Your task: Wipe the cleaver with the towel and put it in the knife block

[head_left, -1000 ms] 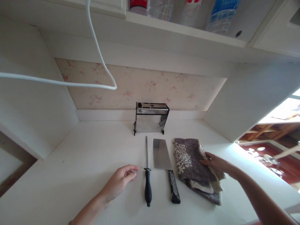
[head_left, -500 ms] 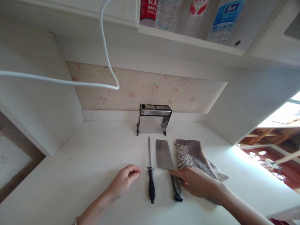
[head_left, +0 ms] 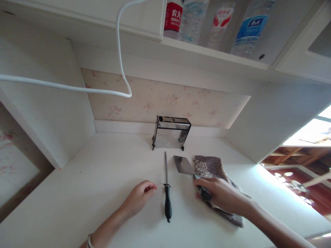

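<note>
My right hand [head_left: 219, 193] is wrapped around the black handle of a cleaver [head_left: 184, 165]. The wide metal blade is tilted and points away to the left, its tip side towards the back. Under and beside that hand lies a folded brown and cream patterned towel [head_left: 210, 166], partly covered by the hand. A sharpening steel [head_left: 168, 203] with a black handle lies on the white counter between my hands, its rod pointing to the back. Left of its handle, my left hand [head_left: 141, 196] rests loosely curled with no object visible in it.
A knife block [head_left: 170, 136] with metallic sides and black edges stands at the back of the counter [head_left: 103, 179]. Several plastic bottles [head_left: 192, 22] stand in the open cabinet overhead. A white cable [head_left: 121, 55] hangs across the upper left. Side panels enclose the counter.
My right hand has closed around the cleaver's handle. The cleaver has been tilted and turned, its handle shifting right and up. My left hand and the sharpening steel stay nearly in place.
</note>
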The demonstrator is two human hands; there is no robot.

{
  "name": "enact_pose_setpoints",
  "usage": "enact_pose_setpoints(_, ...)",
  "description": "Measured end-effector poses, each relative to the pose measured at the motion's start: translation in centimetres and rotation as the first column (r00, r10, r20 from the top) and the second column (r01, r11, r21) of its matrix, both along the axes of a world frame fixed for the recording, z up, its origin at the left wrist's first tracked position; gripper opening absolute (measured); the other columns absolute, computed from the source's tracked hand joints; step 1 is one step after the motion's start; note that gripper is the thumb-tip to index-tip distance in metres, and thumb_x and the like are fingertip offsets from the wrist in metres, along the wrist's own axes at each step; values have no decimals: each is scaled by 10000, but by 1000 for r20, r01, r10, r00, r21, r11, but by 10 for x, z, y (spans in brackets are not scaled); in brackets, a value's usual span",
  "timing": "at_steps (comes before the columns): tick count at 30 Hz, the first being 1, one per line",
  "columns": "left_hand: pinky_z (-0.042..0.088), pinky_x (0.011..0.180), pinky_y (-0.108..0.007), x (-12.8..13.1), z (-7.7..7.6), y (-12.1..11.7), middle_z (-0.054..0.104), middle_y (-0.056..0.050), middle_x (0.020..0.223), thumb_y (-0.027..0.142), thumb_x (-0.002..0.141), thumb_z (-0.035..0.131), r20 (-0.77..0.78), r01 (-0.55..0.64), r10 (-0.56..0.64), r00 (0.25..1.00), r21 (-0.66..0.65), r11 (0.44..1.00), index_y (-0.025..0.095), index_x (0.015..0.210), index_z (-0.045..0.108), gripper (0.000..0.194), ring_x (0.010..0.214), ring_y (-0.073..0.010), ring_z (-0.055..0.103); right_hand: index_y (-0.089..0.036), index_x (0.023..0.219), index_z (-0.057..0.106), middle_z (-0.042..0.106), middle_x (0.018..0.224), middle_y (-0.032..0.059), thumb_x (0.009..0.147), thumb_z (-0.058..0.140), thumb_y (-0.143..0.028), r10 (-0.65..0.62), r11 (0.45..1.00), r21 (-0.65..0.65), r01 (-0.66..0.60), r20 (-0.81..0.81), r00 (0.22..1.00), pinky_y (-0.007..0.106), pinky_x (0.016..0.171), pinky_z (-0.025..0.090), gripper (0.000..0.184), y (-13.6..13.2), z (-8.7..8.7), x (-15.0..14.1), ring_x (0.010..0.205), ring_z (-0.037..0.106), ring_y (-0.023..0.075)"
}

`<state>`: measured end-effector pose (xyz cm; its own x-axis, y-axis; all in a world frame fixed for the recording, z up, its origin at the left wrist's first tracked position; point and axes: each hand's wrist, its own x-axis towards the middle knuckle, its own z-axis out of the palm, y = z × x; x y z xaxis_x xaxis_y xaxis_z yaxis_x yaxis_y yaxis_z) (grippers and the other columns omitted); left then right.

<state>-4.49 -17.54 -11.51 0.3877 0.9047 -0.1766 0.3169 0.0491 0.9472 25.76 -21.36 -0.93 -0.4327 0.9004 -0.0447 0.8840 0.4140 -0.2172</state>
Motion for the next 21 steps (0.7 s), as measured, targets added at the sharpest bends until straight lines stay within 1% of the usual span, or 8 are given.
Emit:
enact_pose_setpoints(2,415,756,-272,1,0,-1,636,-35,877,356,810,490,-9,-3,3,1000,22,1000,177,946,629,264,845,-188,578,-288,1048,634,694,931,18,848,515,-431,-123,991,29,130,-174,977,266,712,471,274,7,13,7,812,645,178)
enact_pose_setpoints(3,414,752,-272,1,1,-2,633,-36,878,357,813,486,-14,-3,4,1000,36,999,178,938,630,262,839,-186,577,-291,1062,639,694,949,14,838,520,-461,-213,974,19,224,-246,946,274,720,489,305,11,18,10,811,650,180)
enact_pose_setpoints(6,415,756,-272,1,3,-3,628,-39,883,366,819,483,-23,-5,6,1000,61,998,179,923,633,261,832,-184,577,-269,1081,644,698,866,16,784,560,-523,-460,883,-119,454,-415,785,276,609,535,399,24,29,20,713,660,181)
enact_pose_setpoints(8,419,766,-274,1,4,-4,628,-40,887,365,820,485,-13,-6,7,1000,60,998,180,921,633,258,835,-183,579,-231,1087,641,691,791,33,759,584,-535,-535,835,-199,513,-509,674,267,531,542,451,32,38,25,707,659,196)
enact_pose_setpoints(10,422,785,-274,1,4,-4,629,-41,908,362,820,489,-3,-5,5,1000,60,998,182,918,634,251,849,-182,581,-200,1067,646,689,789,55,743,615,-518,-548,820,-232,524,-585,598,264,518,554,455,38,52,29,772,661,220)
enact_pose_setpoints(15,433,798,-273,1,1,-4,611,-47,987,370,829,480,18,0,-1,1000,75,997,187,911,635,253,850,-170,582,-199,992,666,685,960,90,674,719,-440,-507,833,-246,495,-697,507,299,626,606,401,45,99,41,874,664,242)
enact_pose_setpoints(18,442,782,-272,2,0,-4,588,-55,1027,371,828,476,30,-12,9,999,84,996,182,910,623,254,829,-163,583,-199,958,679,685,968,115,627,769,-417,-467,822,-178,541,-754,462,320,624,621,407,51,128,47,854,677,258)
enact_pose_setpoints(21,447,759,-272,2,1,-5,574,-56,1026,376,829,471,28,-18,16,999,84,996,179,915,609,255,799,-157,583,-194,922,697,684,974,138,622,786,-393,-370,818,-47,573,-807,461,322,635,624,371,62,154,51,804,692,258)
